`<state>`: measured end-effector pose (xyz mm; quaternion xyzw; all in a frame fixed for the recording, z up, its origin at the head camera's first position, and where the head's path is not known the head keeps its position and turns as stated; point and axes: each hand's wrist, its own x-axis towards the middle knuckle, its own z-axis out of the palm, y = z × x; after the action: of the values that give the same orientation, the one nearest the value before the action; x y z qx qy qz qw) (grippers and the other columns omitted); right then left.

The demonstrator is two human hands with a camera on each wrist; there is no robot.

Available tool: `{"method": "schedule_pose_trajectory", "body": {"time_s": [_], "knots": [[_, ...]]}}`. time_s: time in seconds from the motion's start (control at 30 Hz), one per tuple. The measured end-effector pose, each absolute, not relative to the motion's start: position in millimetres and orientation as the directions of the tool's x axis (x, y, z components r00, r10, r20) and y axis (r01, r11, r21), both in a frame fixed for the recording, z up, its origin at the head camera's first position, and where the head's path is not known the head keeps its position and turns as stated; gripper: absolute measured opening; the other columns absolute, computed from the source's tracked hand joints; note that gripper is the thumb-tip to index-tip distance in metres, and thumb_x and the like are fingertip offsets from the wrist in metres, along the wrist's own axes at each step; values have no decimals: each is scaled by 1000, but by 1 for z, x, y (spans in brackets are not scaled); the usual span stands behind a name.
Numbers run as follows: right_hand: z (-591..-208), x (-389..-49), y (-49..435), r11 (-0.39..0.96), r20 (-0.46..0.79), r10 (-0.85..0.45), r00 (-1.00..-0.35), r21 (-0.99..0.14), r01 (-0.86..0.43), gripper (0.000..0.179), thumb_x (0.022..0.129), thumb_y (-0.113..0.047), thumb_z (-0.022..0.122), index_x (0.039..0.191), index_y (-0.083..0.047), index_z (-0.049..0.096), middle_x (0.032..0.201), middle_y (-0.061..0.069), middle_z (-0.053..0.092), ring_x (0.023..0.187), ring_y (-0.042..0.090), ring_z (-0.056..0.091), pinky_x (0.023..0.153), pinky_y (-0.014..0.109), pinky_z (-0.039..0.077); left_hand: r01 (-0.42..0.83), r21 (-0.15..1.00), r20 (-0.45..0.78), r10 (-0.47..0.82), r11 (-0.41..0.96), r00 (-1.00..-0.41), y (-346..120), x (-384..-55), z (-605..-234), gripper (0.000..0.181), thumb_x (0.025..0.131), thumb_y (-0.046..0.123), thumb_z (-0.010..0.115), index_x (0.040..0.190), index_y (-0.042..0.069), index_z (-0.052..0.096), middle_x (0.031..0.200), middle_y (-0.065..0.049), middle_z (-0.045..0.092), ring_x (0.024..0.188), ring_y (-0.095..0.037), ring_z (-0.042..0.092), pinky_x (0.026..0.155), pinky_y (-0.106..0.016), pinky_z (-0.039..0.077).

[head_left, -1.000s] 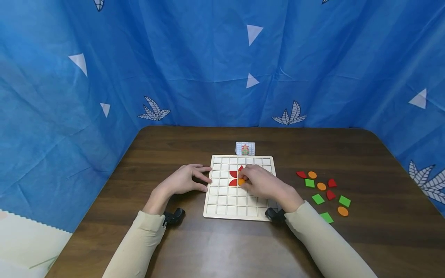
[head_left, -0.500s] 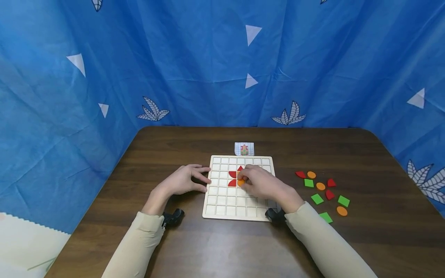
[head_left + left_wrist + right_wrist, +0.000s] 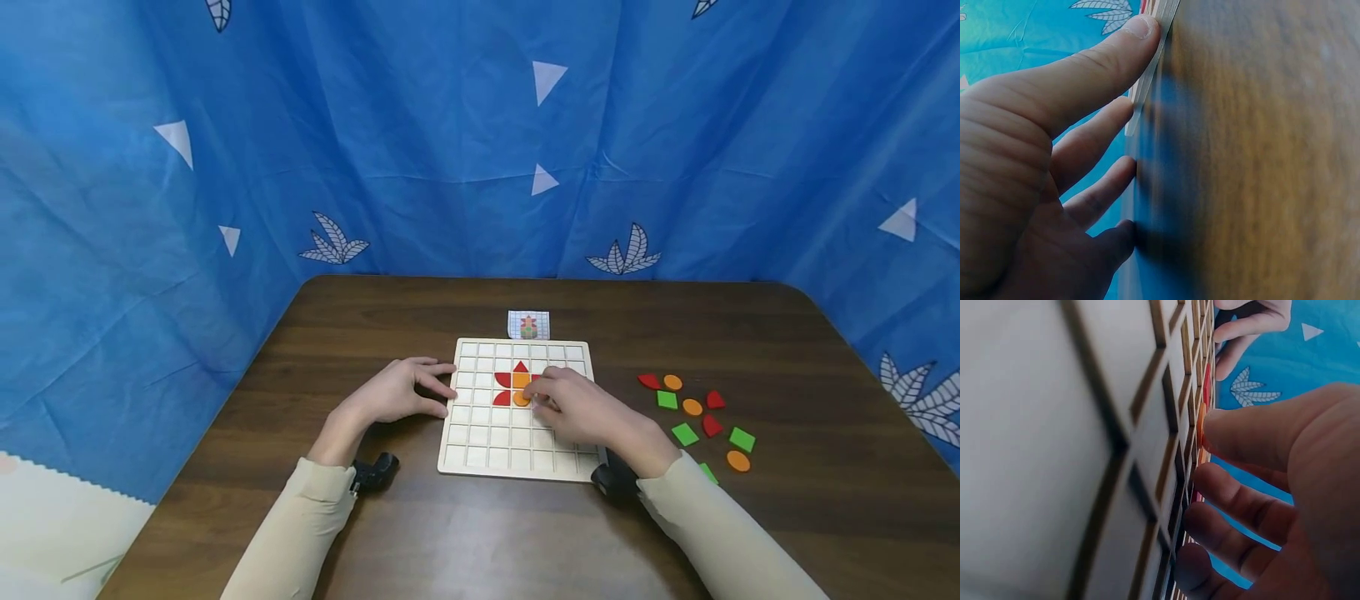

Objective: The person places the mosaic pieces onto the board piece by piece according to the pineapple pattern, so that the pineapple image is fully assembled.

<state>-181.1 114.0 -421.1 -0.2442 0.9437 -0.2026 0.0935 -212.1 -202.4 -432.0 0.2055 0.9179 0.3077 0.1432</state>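
In the head view a pale square grid board [image 3: 487, 458] lies on the table. Near its middle are a red triangle [image 3: 521, 367], red quarter-round pieces [image 3: 502, 380], an orange square [image 3: 521, 380] and an orange circle [image 3: 521, 399]. My right hand [image 3: 577, 406] is over the board, its fingertips at the circle's right edge; it partly hides a red piece. In the right wrist view the thumb [image 3: 1241, 431] touches an orange piece [image 3: 1200, 419]. My left hand [image 3: 393, 390] rests at the board's left edge, thumb [image 3: 1138, 31] and fingertips against it.
A small printed pattern card [image 3: 528, 325] lies behind the board. On the table's right are loose red, orange and green pieces, among them a green square [image 3: 686, 434]. A blue curtain [image 3: 450, 142] hangs behind the table [image 3: 420, 533].
My right hand has shifted to the right, uncovering the orange square and more of the circle. The left hand stays at the board's edge. The head view has tilted slightly.
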Motion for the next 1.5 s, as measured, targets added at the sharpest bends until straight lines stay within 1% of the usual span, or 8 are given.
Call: {"method": "schedule_pose_trajectory", "body": {"time_s": [0.17,0.37,0.5,0.7,0.97,1.13,1.37,1.5], "knots": [[-421,-173,121,796,-90,-510,-855,-426,-430,34,95,-23,74,129,-24,73,113,-5,66,96,14,54,81,29,51,293,611,-143,466,736,-873,-202,-215,-433,29,83,31,87,112,31,82,153,7,56,154,-30,33,121,-58,33],[-420,-173,126,766,-28,-570,-821,-378,-519,37,96,-20,73,133,-21,71,104,-4,63,90,13,52,76,28,49,302,609,-132,470,734,-873,-201,-218,-433,30,84,31,87,113,31,81,153,8,56,154,-29,33,121,-57,34],[-418,-174,132,750,-24,-586,-810,-395,-530,35,97,-17,72,131,-20,72,108,-2,65,92,13,53,78,29,51,288,612,-138,457,737,-878,-200,-216,-433,29,84,30,87,113,31,81,153,7,56,154,-29,32,121,-57,34],[-412,-170,158,756,-31,-552,-833,-440,-485,30,97,-18,72,127,-18,73,114,0,67,94,12,57,77,26,54,267,622,-153,449,736,-880,-200,-213,-434,30,83,30,87,112,31,82,153,7,56,154,-29,31,121,-58,34],[-408,-164,209,725,51,-554,-831,-462,-512,22,97,-12,72,118,-14,75,104,-6,67,86,8,57,72,23,53,290,611,-136,459,737,-878,-201,-213,-437,29,84,31,87,112,30,82,152,8,57,154,-30,33,121,-57,34],[-406,-159,243,749,24,-510,-860,-480,-457,22,97,-14,72,118,-17,74,107,-6,69,89,6,57,75,26,55,295,620,-136,470,727,-872,-199,-212,-438,29,83,31,87,112,30,82,153,8,56,153,-31,34,120,-58,35],[-402,-164,289,793,-17,-395,-919,-512,-331,28,96,-15,73,124,-14,71,112,2,70,83,13,55,63,24,49,300,604,-127,461,738,-878,-199,-213,-438,30,83,31,87,112,30,82,152,8,57,153,-29,34,120,-57,36],[-404,-172,312,804,-21,-354,-935,-517,-293,31,95,-13,74,125,-9,71,110,4,70,90,16,59,68,22,54,286,608,-138,454,740,-880,-200,-214,-437,30,83,31,87,113,30,82,152,7,57,154,-30,33,120,-57,35]]}}
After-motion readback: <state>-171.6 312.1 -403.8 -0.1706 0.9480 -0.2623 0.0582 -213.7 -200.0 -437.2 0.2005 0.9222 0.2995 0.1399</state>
